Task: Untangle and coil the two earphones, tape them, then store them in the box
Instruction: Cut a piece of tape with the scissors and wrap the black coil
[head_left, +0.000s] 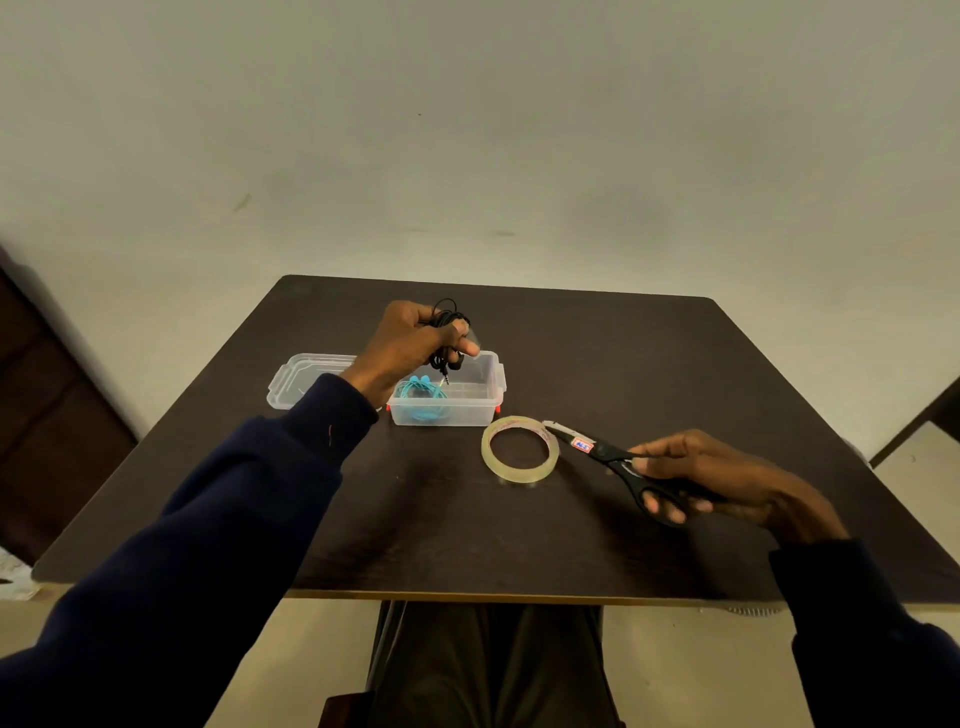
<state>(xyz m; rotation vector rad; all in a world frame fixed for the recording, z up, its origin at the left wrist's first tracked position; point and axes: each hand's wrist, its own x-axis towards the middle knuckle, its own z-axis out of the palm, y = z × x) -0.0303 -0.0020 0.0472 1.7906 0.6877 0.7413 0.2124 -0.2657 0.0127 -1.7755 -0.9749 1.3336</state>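
the dark, smooth table (218, 499) has a rounded far-left corner, and its left edge slants out toward the near side, leaving a broad bare stretch on the near left under the dark sleeve. toward the far left lies a clear plastic lid (298, 379), flat and rectangular with rounded corners, just beside the box.

the left hand (410, 343) is raised over the box's far-left part, fingers curled tight round the black earphone (448, 318). it is a thin glossy cable bunched into a loose coil, with loops sticking out above the fist and the plug and buds dangling below toward the box's opening.

the box (470, 408) is clear, thin-walled and oblong, with small red clips at its ends. the blue earphone (422, 401) lies coiled inside its left half, and the right half is bare.

near the box's right corner a roll of tape (519, 465) lies flat, a yellowish translucent ring. the tips of the scissors (584, 446) touch or nearly touch its right rim. the blades are pale metal and closed, and the handles are matte black.

the right hand (727, 478) grips the handles, fingers curled through the loops. beyond it, bare table runs to the right edge.
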